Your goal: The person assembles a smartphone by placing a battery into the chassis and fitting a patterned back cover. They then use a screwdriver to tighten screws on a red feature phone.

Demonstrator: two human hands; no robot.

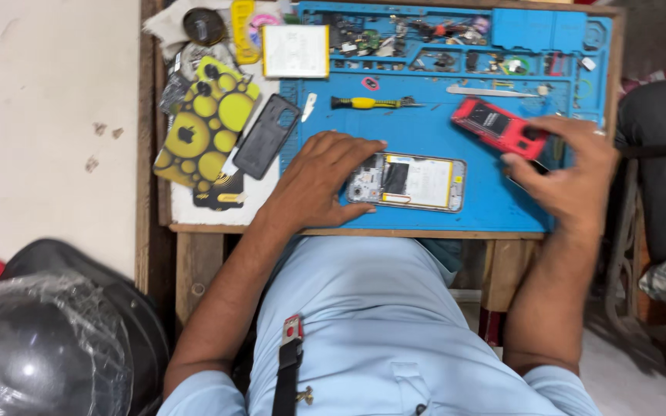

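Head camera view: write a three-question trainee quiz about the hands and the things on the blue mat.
1. True or false: the left hand rests on the end of the opened phone lying on the blue mat.
2. What does the right hand touch? A) the yellow-handled screwdriver B) the red phone cover C) the white battery
3. Fill in: the yellow spotted phone case lies off the mat on the person's ____ side.

Key: 1 true; 2 B; 3 left.
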